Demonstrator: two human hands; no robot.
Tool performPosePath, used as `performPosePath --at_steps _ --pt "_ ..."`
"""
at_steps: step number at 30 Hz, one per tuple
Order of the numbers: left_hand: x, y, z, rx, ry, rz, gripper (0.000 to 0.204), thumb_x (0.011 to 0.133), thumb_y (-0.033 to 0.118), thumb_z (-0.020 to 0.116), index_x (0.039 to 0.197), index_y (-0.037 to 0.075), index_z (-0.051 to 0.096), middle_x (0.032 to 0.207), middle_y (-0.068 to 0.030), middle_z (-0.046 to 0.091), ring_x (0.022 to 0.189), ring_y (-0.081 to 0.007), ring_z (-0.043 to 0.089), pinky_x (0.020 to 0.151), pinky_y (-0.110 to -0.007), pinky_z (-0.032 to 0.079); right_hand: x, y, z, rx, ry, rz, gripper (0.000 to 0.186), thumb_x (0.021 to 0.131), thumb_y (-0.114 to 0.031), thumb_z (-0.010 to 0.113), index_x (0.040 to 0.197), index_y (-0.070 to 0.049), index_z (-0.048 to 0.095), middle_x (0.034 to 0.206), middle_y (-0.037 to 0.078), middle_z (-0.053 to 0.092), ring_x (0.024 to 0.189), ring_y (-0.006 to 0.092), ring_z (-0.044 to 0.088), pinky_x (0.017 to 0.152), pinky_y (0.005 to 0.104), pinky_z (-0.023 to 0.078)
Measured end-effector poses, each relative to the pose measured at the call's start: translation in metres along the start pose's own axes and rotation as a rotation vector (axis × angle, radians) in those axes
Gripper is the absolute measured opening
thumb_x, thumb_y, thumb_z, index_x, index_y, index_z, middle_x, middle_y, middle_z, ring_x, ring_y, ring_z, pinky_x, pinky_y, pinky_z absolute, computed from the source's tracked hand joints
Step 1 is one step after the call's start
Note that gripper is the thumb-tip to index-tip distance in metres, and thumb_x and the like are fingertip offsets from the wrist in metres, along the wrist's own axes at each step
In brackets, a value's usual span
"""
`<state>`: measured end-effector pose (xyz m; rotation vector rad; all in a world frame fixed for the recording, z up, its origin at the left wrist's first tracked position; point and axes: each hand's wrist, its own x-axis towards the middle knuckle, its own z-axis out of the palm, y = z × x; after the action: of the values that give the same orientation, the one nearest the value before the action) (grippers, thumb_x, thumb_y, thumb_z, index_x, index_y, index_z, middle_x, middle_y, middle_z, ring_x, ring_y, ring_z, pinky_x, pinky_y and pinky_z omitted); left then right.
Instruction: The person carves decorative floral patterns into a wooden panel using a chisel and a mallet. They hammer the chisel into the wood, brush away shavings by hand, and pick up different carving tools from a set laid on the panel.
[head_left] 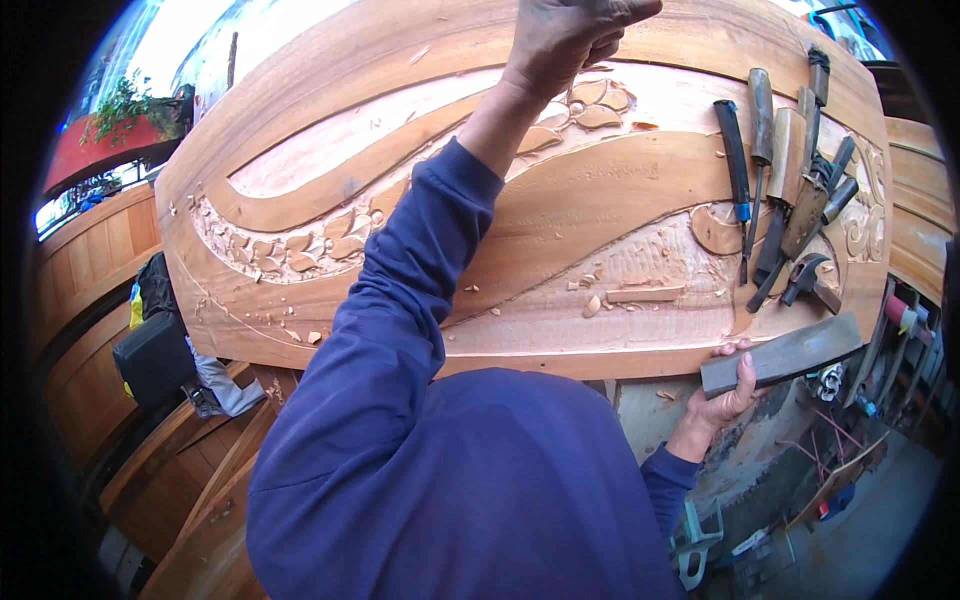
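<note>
Gripping a grey block (790,354) in our right hand (728,398), left hand (568,42) curled, contents unclear, we seem between carving strokes; next calls for careful aim.

Your sleeve (425,230) is matt navy cloth, gathered into soft creases. The carved panel (580,215) across the centre is bare wood without gloss: its raised bands look smooth, while the sunken ground (655,255) right of centre is rough with tool marks. Thin wood shavings (592,306) lie on it. The long block (785,352) at your lower right is matt grey and flat-faced; you can't tell stone from metal. At the upper right, the pale tool handle (787,145) is worn wood, and the hammer head (803,277) below looks like dark, dull metal. The black case (152,358) at left resembles matt plastic.
</note>
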<state>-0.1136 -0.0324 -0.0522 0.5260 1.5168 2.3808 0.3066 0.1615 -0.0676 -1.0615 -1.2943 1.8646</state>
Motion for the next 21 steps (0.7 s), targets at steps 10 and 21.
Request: performPosePath --at_steps 10,21 --pt "0.0006 0.0009 0.0015 0.013 0.014 0.004 0.032 0.101 0.019 0.085 0.081 0.015 0.061 0.06 0.0085 0.049 0.047 -0.0028 0.041 0.043 -0.024 0.028 0.0009 0.0007 -0.0025 -0.004 0.034 0.035 0.06 0.092 -0.011 0.073 0.147 -0.006 0.051 0.111 0.013 0.065 0.091 0.0229 0.069 0.08 0.0374 0.062" --pt "0.0006 -0.0021 -0.002 -0.07 0.029 -0.012 0.03 0.099 0.018 0.087 0.084 0.015 0.061 0.062 0.0088 0.047 0.048 -0.0027 0.04 0.043 -0.024 0.027 0.0007 0.0037 -0.0048 0.015 0.017 0.011 0.056 0.091 -0.009 0.073 0.144 -0.004 0.052 0.11 0.013 0.065 0.092 0.0229 0.068 0.082 0.0368 0.062"
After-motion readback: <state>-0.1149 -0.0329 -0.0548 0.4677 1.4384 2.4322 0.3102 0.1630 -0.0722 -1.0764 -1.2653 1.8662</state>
